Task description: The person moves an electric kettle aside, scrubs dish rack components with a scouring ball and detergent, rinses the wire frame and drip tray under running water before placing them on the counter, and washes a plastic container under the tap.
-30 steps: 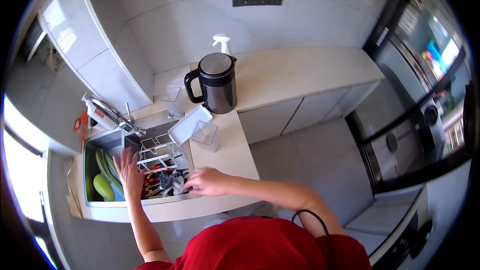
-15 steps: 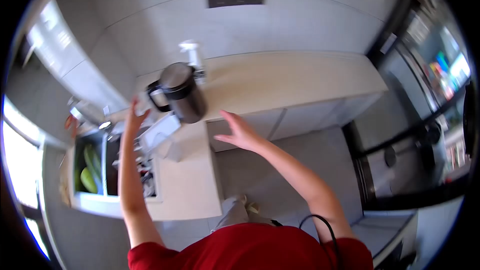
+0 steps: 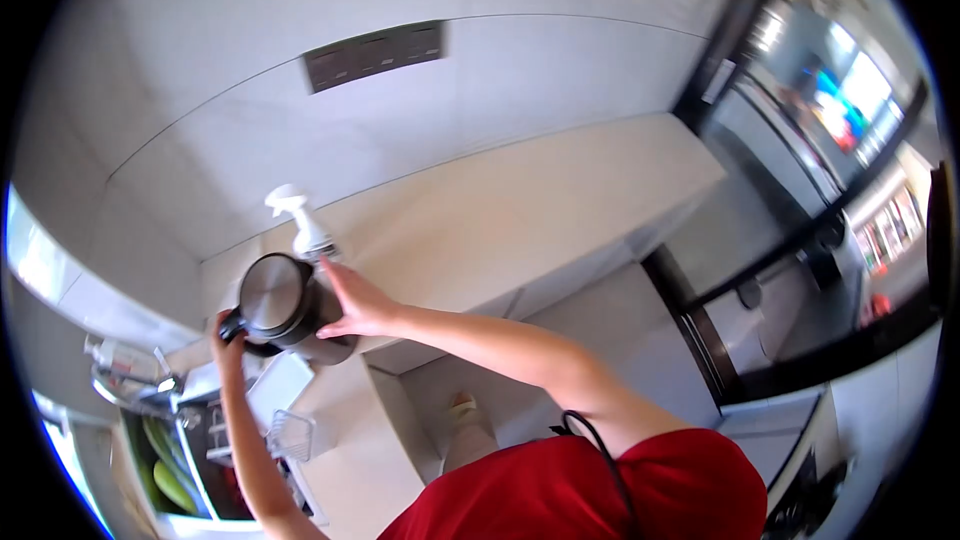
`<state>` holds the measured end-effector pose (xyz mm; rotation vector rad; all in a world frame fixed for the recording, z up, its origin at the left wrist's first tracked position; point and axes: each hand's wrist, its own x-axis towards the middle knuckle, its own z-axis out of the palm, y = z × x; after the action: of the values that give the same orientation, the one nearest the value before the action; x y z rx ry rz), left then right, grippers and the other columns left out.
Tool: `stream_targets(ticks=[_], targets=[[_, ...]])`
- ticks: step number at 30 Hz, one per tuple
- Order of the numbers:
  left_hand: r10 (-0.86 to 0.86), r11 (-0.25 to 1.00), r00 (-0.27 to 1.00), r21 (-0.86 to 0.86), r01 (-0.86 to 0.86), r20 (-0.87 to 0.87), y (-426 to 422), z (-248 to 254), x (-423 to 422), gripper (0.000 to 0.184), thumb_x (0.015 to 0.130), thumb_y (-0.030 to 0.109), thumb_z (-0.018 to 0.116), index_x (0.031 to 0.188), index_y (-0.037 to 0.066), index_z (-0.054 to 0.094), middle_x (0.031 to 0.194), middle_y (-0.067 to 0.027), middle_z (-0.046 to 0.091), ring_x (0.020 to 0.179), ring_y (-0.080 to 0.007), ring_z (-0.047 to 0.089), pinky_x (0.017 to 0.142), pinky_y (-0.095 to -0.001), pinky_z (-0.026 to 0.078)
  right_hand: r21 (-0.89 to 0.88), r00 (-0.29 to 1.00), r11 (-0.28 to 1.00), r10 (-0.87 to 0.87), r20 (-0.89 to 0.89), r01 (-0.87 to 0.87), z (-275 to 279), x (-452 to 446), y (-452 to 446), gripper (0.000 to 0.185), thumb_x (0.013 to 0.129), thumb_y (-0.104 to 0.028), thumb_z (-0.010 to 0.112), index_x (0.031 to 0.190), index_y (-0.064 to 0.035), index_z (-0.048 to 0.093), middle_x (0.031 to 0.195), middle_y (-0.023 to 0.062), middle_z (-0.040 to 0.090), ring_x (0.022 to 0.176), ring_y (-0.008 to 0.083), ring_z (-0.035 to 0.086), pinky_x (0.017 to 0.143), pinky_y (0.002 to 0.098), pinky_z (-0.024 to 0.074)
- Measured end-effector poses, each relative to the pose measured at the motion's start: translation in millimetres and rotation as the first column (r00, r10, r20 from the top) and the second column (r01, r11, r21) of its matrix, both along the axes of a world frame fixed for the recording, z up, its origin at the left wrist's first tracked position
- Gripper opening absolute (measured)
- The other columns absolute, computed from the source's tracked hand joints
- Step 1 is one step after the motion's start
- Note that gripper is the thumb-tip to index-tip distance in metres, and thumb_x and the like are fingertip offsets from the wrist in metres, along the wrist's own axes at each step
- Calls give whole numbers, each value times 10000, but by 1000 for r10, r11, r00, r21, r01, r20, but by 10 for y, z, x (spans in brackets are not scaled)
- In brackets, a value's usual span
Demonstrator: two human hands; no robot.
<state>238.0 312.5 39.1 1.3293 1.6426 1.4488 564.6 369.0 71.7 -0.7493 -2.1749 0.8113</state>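
A large steel jug with a black-rimmed steel lid and a black handle is at the corner of the counter, in the left half of the view. My left hand is closed around its handle, partly hidden behind it. Against the jug's right side rests my right hand, thumb and fingers spread around the body and gripping it. Just behind the jug stands a white spray bottle, close to my right fingertips.
The pale counter runs along the wall to the right. At lower left is a sink holding green gourds, with a faucet and a wire rack nearby. A dark-framed glass door lies at right.
Both hands were open and apart from the jug; now the left is on its handle and the right on its side. The view has turned, shifting the jug lower and left in the picture.
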Motion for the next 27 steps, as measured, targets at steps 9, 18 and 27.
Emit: stream_targets(ticks=[9, 18, 27], targets=[[58, 998, 957, 22, -67, 284, -131, 254, 513, 399, 707, -148, 495, 1048, 54, 536, 912, 10, 544, 772, -57, 524, 661, -182, 431, -130, 973, 992, -35, -228, 6, 20, -199, 29, 1102, 592, -331, 844, 1391, 7, 163, 1297, 223, 407, 1182, 403, 424, 996, 450, 363], [117, 992, 960, 26, -128, 255, -116, 753, 1404, 354, 694, -149, 521, 989, 46, 528, 900, -1, 539, 839, -87, 517, 784, -216, 402, -262, 941, 964, -44, -336, -49, 278, 561, 74, 1044, 574, -288, 846, 1366, -23, 221, 1272, 217, 423, 1192, 397, 404, 1013, 442, 339], [-175, 984, 963, 10, 177, 206, 568, 1144, 3295, 302, 712, -93, 537, 975, 55, 545, 860, 16, 537, 794, -71, 499, 731, -202, 380, -188, 901, 965, -239, -362, 181, 687, 2579, 151, 1022, 612, -269, 845, 1381, -22, 219, 1290, 189, 417, 1189, 362, 418, 997, 411, 353]])
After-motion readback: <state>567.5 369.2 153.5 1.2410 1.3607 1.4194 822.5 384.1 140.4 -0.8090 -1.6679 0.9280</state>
